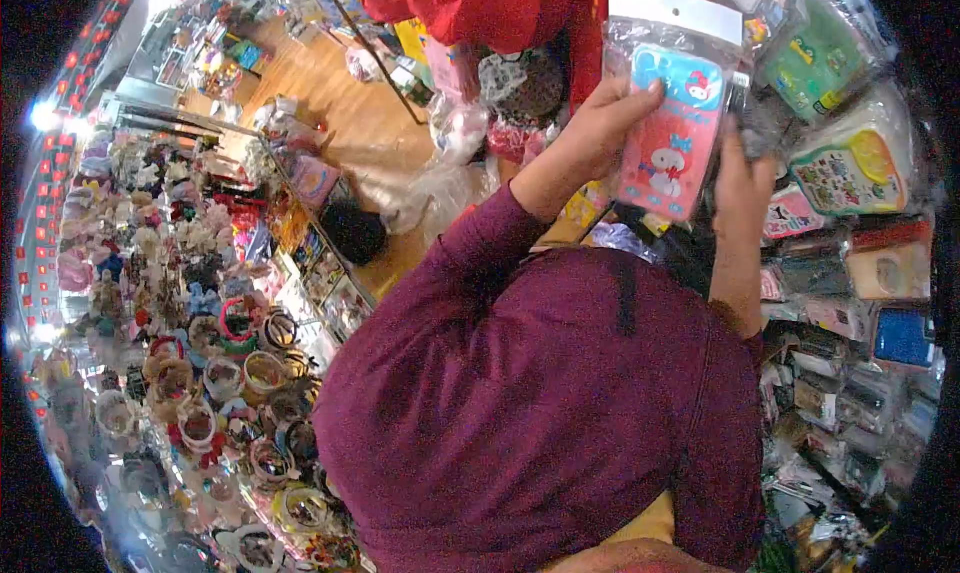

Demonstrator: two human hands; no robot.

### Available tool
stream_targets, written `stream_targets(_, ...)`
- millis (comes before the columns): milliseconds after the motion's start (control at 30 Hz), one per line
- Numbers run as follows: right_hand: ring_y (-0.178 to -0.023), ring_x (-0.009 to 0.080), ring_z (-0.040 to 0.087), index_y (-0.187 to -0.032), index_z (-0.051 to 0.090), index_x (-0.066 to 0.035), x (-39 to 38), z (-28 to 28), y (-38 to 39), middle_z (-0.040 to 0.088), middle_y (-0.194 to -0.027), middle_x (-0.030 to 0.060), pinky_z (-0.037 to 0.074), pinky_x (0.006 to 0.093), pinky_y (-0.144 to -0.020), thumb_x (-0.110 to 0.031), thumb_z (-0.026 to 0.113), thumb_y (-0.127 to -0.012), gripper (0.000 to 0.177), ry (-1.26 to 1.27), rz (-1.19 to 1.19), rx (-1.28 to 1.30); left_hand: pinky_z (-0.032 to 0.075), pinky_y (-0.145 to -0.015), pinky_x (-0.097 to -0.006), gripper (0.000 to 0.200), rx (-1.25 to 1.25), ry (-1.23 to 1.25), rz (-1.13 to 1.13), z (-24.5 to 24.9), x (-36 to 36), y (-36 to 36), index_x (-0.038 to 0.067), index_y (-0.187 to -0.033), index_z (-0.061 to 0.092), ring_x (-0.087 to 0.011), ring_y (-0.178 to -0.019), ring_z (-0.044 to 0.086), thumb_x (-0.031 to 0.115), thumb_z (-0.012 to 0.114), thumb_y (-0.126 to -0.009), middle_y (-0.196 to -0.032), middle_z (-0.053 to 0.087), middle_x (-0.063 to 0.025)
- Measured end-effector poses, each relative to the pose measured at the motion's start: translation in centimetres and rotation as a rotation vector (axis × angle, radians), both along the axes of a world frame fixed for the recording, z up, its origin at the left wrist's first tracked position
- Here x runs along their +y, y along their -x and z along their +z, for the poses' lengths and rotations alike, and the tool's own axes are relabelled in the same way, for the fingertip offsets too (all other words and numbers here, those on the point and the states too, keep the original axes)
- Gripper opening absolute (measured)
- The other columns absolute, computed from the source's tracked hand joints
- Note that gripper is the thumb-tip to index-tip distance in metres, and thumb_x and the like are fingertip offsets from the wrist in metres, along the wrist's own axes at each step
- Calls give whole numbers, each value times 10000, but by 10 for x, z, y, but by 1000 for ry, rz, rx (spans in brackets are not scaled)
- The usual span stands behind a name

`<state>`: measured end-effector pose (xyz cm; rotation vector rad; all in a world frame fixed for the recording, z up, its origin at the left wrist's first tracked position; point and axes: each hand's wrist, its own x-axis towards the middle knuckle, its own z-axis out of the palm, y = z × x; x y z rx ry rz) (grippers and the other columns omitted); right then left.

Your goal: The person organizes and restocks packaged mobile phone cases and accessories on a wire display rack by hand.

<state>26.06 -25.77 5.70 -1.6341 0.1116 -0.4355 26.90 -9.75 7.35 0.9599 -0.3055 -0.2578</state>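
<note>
In my left hand [612, 118] is a packaged flat case [670, 138], blue at the top and pink below, with cartoon characters printed on it. It sits in a clear plastic bag under a white header card [675, 11] with a hang hole. My left thumb lies over the front of the case, and the other fingers are hidden behind it. Just to the right of the case, my right hand [745, 178] is raised, its fingers smeared by motion. Its fingertips overlap a dark grey item [752, 123] behind them; I cannot tell whether they grip it.
Bagged goods hang along the right, among them a green packet [815, 68] and a yellow-and-green case [855, 173]. Headbands and hair ornaments [200, 373] crowd a rack on the left. Red cloth [480, 8] hangs ahead, and clear plastic [440, 198] lies on the wooden floor [300, 63].
</note>
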Motion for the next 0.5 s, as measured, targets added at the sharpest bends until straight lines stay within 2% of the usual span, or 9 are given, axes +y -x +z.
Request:
stream_targets(133, -905, 216, 543, -1076, 499, 30, -1, 22, 2, 566, -1032, 139, 402, 329, -818, -278, 603, -792, 432, -244, -182, -75, 488, -658, -267, 253, 85, 47, 59, -6, 13, -9, 14, -945, 556, -129, -749, 592, 244, 476, -875, -889, 605, -66)
stream_targets(167, -905, 216, 543, -1076, 499, 30, -7, 25, 3, 566, -1032, 139, 402, 329, -818, -278, 603, -792, 432, -247, -176, -71, 481, -646, -259, 284, 87, 22, 109, -8, 15, -12, 3, -915, 562, -119, -733, 585, 268, 466, -882, -842, 606, -56)
stream_targets(233, -987, 260, 498, -1141, 460, 25, -19, 29, 8, 499, -1146, 163, 361, 358, -872, -255, 592, -793, 465, 176, -51, -234, 474, -634, -252, 305, 71, -31, 207, -13, 13, -13, 1, -908, 564, -114, -717, 578, 286, 459, -885, -824, 605, -53)
stream_targets(267, -987, 260, 498, -1141, 460, 25, -16, 31, 9, 499, -1146, 163, 361, 358, -872, -255, 592, -793, 465, 174, -52, -241, 467, -623, -244, 326, 50, -80, 301, -13, 10, -15, -2, -901, 566, -108, -702, 571, 304, 453, -887, -806, 605, -50)
stream_targets(333, -1135, 332, 379, -1215, 386, 23, 1, 33, 13, 363, -1285, 180, 285, 420, -948, -243, 588, -771, 556, 705, -61, -689, 447, -590, -234, 367, 43, -41, 317, -5, 3, -12, 9, -868, 576, -93, -672, 552, 338, 416, -898, -781, 595, -43)
stream_targets(367, -1135, 332, 379, -1215, 386, 23, 13, 28, 15, 363, -1285, 180, 285, 420, -948, -243, 588, -771, 556, 704, -63, -698, 432, -577, -237, 393, 65, -120, 344, 3, 1, -9, 8, -839, 576, -86, -657, 533, 347, 390, -905, -762, 586, -37)
stream_targets(400, -1189, 359, 292, -1236, 357, 19, 26, 18, 18, 296, -1324, 179, 233, 454, -972, -273, 577, -762, 598, 853, 113, -649, 418, -565, -240, 422, 88, -198, 371, 7, 0, -8, 7, -809, 576, -79, -642, 514, 357, 364, -912, -742, 577, -31)
stream_targets(433, -1244, 386, 205, -1256, 329, 15, 34, 9, 18, 229, -1364, 179, 182, 487, -997, -303, 566, -753, 641, 1000, 289, -592, 393, -555, -267, 476, -76, -206, 551, 2, -12, -18, -12, -763, 559, -91, -619, 474, 366, 316, -920, -682, 540, -14)
stream_targets(500, -1257, 390, 177, -1256, 329, 15, 33, 2, 12, 228, -1363, 183, 160, 511, -999, -351, 540, -755, 656, 1027, 243, -627, 388, -569, -296, 472, -174, -269, 501, -7, -16, -22, -35, -769, 539, -118, -634, 445, 337, 296, -928, -655, 516, -28)
